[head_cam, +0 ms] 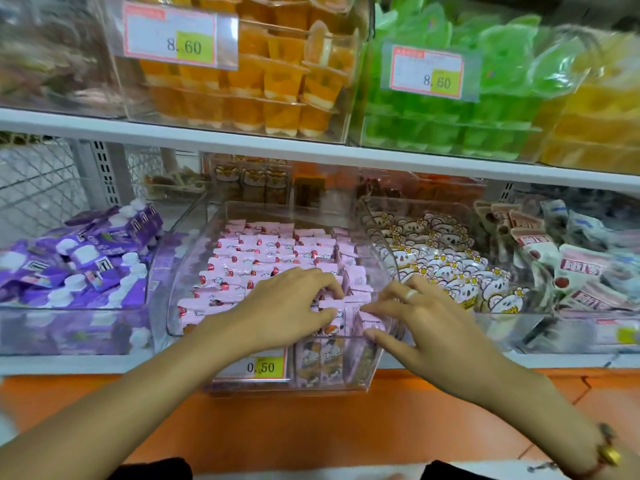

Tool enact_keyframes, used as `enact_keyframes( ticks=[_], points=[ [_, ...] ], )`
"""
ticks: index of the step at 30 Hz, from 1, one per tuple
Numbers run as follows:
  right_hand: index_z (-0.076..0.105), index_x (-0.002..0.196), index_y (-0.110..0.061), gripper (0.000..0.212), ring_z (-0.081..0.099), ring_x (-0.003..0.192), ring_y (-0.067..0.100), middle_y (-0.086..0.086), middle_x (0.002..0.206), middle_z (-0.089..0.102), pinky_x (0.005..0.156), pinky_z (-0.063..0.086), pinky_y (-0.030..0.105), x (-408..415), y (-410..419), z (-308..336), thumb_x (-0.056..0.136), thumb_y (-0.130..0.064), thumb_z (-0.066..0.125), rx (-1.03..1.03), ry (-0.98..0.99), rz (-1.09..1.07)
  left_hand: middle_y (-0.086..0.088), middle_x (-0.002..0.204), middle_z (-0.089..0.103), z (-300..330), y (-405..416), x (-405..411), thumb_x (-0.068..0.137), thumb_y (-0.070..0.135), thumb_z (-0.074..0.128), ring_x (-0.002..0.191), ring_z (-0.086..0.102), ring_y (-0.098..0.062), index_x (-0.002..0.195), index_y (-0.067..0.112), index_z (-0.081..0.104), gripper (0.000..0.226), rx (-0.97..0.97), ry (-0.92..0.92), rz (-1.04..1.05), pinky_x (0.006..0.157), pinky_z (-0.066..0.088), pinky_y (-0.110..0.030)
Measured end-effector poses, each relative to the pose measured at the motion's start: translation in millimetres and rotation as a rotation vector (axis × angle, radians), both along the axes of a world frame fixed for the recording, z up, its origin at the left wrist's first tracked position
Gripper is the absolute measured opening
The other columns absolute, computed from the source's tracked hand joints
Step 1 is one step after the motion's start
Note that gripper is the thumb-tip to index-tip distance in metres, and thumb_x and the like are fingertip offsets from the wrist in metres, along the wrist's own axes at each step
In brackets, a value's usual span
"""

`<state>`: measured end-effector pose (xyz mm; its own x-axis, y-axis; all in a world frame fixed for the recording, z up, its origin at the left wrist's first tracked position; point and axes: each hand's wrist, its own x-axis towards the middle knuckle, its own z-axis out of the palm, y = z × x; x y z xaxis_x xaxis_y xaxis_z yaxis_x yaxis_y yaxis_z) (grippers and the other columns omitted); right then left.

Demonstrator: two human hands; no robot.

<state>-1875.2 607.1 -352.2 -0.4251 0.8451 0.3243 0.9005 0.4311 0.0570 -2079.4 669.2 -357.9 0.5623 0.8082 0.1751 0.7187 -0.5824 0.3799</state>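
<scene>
You are working with both hands inside a clear, curved acrylic bin point(180, 306) on the lower shelf, where small, flat pink snack packets in glossy plastic wrap point(263, 258) are standing in tight rows. Your left hand point(291, 303) is reaching in over the front rim, fingers bent down over the tops of the nearest packets and thumb pressing on their near side, so it is gripping a small group of pink snack packets. Your right hand point(426, 317), wearing a pale ring point(412, 294), is spreading its outer fingers while forefinger and thumb are pinching one packet at the front right corner. The bin's right wall is standing just beside those fingers, and its clear front wall, carrying a white and yellow price label reading 0.50 point(256, 367), is lying between you and the lower packets. Purple spouted pouches point(86, 265) are filling the bin on the left; white bear-print packets point(450, 268) are filling the one on the right. A white shelf board point(242, 136) is running overhead, carrying orange jelly cups point(277, 81) and green jelly packs point(450, 112).
</scene>
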Motion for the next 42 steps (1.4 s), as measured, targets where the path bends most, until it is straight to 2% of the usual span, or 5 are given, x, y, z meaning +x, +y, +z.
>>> enact_keyframes(
  ticks=[10, 22, 30, 37, 42],
  points=[
    [0.057, 0.107, -0.015, 0.028, 0.044, 0.096, 0.019, 0.000, 0.109, 0.055, 0.082, 0.037, 0.030, -12.8, 8.6, -6.8, 0.097, -0.036, 0.042, 0.157, 0.046, 0.001, 0.022, 0.114, 0.051, -10.5, -6.5, -10.3, 0.096, 0.045, 0.044, 0.099, 0.041, 0.000, 0.126, 0.038, 0.049, 0.032, 0.080, -0.031, -0.041, 0.084, 0.040, -0.027],
    [0.052, 0.104, -0.016, 0.016, 0.054, 0.069, -0.002, -0.006, 0.084, 0.056, 0.069, 0.048, 0.017, -26.9, 12.4, 18.0, 0.100, -0.023, 0.039, 0.084, 1.322, -0.092, 0.030, 0.105, 0.053, 8.5, -22.7, -3.1, 0.081, 0.071, 0.038, 0.096, 0.054, 0.009, 0.118, 0.049, 0.047, 0.045, -0.161, -0.565, 0.032, 0.074, 0.045, -0.021],
    [0.057, 0.112, -0.005, 0.027, 0.062, 0.069, 0.001, 0.006, 0.094, 0.062, 0.060, 0.052, 0.016, -31.9, 18.0, 19.3, 0.097, -0.025, 0.046, -0.192, 1.557, -0.078, 0.038, 0.104, 0.054, 11.4, -28.6, 2.7, 0.078, 0.047, 0.069, 0.093, 0.052, 0.013, 0.111, 0.048, 0.050, 0.037, 0.033, -0.579, 0.015, 0.067, 0.048, -0.012],
    [0.060, 0.110, -0.026, 0.033, 0.064, 0.087, 0.015, 0.004, 0.102, 0.068, 0.073, 0.053, 0.025, -27.0, 16.4, 24.2, 0.081, -0.042, 0.064, -0.507, 1.592, 0.095, -0.010, 0.096, 0.074, 26.7, -24.5, 3.4, 0.078, 0.046, 0.060, 0.078, 0.072, -0.012, 0.101, 0.005, 0.059, 0.047, -0.975, -1.095, 0.042, 0.054, 0.053, -0.018],
    [0.056, 0.105, -0.012, 0.034, 0.065, 0.071, 0.013, 0.012, 0.088, 0.071, 0.059, 0.051, 0.018, -28.6, 15.3, 22.2, 0.079, -0.031, 0.067, -0.389, 1.658, 0.054, -0.004, 0.090, 0.075, 25.8, -25.4, 9.4, 0.092, 0.054, 0.039, 0.071, 0.071, -0.010, 0.100, 0.019, 0.064, 0.044, -1.025, -1.019, 0.042, 0.051, 0.052, -0.019]
  ],
)
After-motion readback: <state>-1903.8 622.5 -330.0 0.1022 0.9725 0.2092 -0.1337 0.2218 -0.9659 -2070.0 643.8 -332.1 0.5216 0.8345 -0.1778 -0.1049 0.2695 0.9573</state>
